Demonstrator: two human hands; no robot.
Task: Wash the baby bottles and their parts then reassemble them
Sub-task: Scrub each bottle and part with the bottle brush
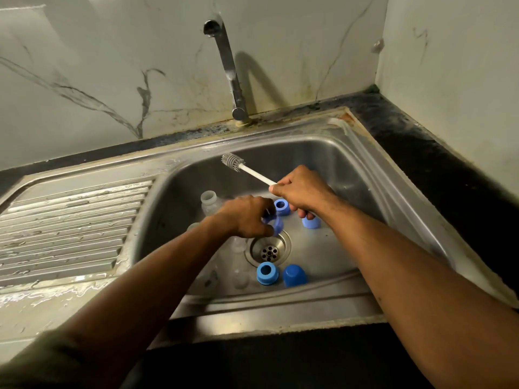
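Note:
My left hand (247,216) grips a blue bottle ring (276,224) just above the drain (268,249) of the steel sink (351,175). My right hand (302,192) holds the white handle of a bottle brush, whose grey bristle head (232,161) points up and to the left. A clear bottle (209,202) lies behind my left hand. Another blue ring (281,206) and a light blue cap (311,222) sit under my right hand. Near the front lie a third blue ring (266,273), a dark blue cap (294,275) and clear parts (241,279).
The tap (229,68) rises behind the sink with its spout high up; no water runs. A wet ribbed draining board (70,226) lies to the left. Dark counter (421,153) runs along the right, with marble-patterned wall behind.

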